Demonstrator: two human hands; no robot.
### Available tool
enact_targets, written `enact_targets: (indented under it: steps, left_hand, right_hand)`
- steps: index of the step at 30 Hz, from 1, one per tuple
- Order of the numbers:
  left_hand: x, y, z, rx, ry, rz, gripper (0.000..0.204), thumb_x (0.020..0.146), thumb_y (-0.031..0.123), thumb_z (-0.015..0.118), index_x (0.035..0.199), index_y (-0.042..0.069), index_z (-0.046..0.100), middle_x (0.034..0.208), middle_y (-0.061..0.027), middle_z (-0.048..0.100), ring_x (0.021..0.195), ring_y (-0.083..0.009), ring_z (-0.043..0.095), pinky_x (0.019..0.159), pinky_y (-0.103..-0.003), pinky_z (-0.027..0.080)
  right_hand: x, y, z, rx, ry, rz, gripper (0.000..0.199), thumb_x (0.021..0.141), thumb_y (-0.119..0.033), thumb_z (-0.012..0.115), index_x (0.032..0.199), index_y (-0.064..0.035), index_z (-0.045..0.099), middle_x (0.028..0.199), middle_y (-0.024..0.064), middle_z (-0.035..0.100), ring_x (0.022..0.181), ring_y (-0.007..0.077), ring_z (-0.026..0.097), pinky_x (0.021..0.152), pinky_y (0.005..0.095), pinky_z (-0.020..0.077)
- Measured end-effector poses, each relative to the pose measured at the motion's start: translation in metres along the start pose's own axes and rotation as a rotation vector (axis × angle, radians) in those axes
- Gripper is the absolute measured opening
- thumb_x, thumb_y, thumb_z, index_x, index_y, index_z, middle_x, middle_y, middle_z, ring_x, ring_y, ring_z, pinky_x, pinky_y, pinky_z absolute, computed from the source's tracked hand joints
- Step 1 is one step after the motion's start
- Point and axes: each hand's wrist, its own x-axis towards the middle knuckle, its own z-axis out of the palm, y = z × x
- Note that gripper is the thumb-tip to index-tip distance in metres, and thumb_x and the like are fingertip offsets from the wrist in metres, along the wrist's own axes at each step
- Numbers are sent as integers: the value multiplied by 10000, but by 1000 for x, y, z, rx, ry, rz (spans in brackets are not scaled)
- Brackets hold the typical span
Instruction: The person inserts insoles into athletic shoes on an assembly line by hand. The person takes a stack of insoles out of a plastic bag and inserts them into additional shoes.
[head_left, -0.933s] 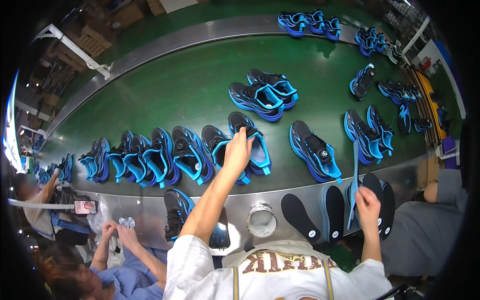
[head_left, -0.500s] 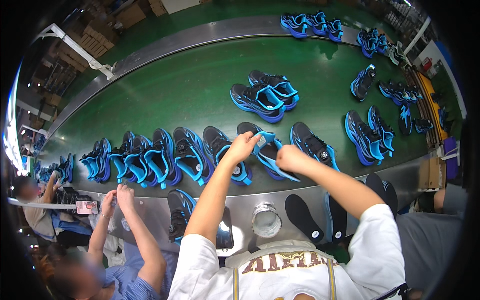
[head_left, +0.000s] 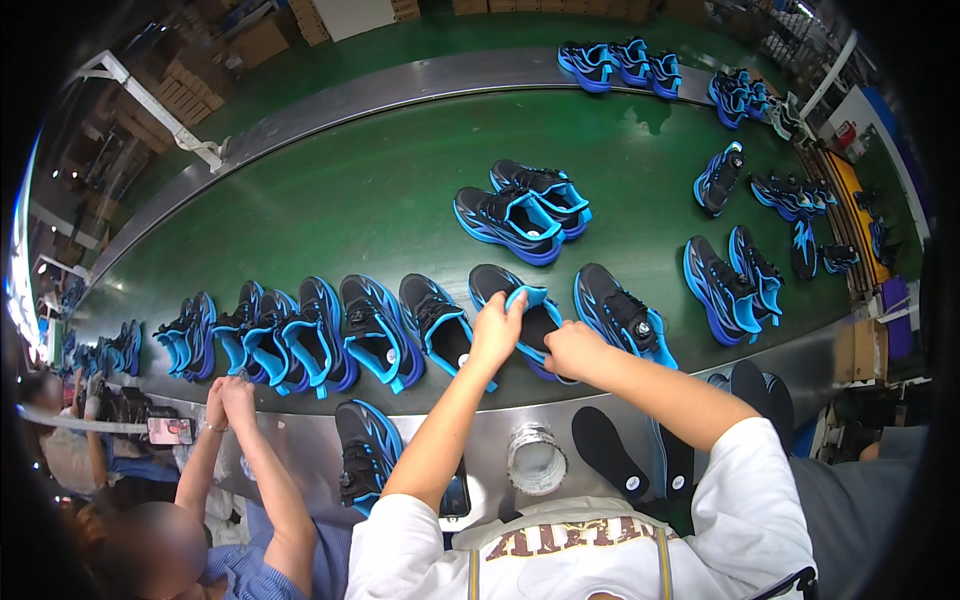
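A black and blue sneaker point(head_left: 527, 312) lies on the green conveyor belt point(head_left: 380, 200) in front of me. My left hand point(head_left: 497, 328) grips its left side near the blue tongue. My right hand point(head_left: 572, 350) is closed on its right side, pressing into the opening. More sneakers of the same kind lie on either side, one point(head_left: 436, 328) to the left and one point(head_left: 625, 318) to the right. Black insoles point(head_left: 610, 450) rest on the metal ledge point(head_left: 560, 420) below my right arm.
A row of sneakers point(head_left: 290, 340) runs left along the belt; a pair point(head_left: 520, 208) sits mid-belt, others point(head_left: 735, 280) to the right and far end. A roll of tape point(head_left: 536, 462) and one sneaker point(head_left: 362, 452) rest on the ledge. A co-worker's hands point(head_left: 228, 400) reach up at left.
My right hand came up from the insoles on the ledge to the sneaker and now presses into it. My left hand stayed on the sneaker. The co-worker's hands lowered.
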Motion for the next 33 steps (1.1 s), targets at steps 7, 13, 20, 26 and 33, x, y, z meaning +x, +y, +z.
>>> enact_targets:
  steps: [7, 13, 20, 26, 33]
  left_hand:
    - [8, -22, -4, -258, -101, -146, 491, 817, 459, 443, 674, -9, 483, 559, -38, 436, 578, -91, 377, 516, -270, 338]
    - [10, -24, 2, -139, -62, -76, 523, 823, 466, 411, 740, -43, 491, 608, -138, 506, 593, -165, 462, 565, -313, 377]
    - [8, -16, 3, -63, 17, -7, 421, 820, 364, 471, 875, -54, 469, 741, -259, 537, 750, -390, 531, 645, -402, 406]
    - [10, -10, -4, -64, 226, 50, 383, 770, 255, 568, 1002, -10, 417, 823, -202, 540, 724, -370, 530, 634, -381, 417]
    - [9, -17, -8, 552, 139, 600, 314, 650, 216, 648, 831, 44, 456, 730, -111, 447, 592, -282, 509, 528, -375, 406]
  right_hand:
    - [21, -4, 25, -163, 229, -227, 141, 695, -99, 500, 750, -2, 587, 843, 183, 513, 793, 289, 534, 673, 370, 464]
    - [48, 4, 35, -252, 186, -161, 168, 730, -117, 460, 787, -4, 571, 914, 166, 505, 838, 262, 519, 675, 345, 459]
    - [57, -14, 0, -455, -283, -112, 320, 774, -162, 420, 1027, -9, 544, 1154, 166, 445, 1045, 264, 429, 874, 361, 346]
    - [39, -39, -48, -653, -200, -330, 418, 818, -192, 367, 1213, -57, 393, 1284, 115, 338, 1185, 247, 321, 984, 384, 219]
    - [48, 7, 18, -405, -236, -415, 380, 779, -227, 359, 976, 39, 544, 954, 157, 577, 986, 227, 508, 992, 353, 152]
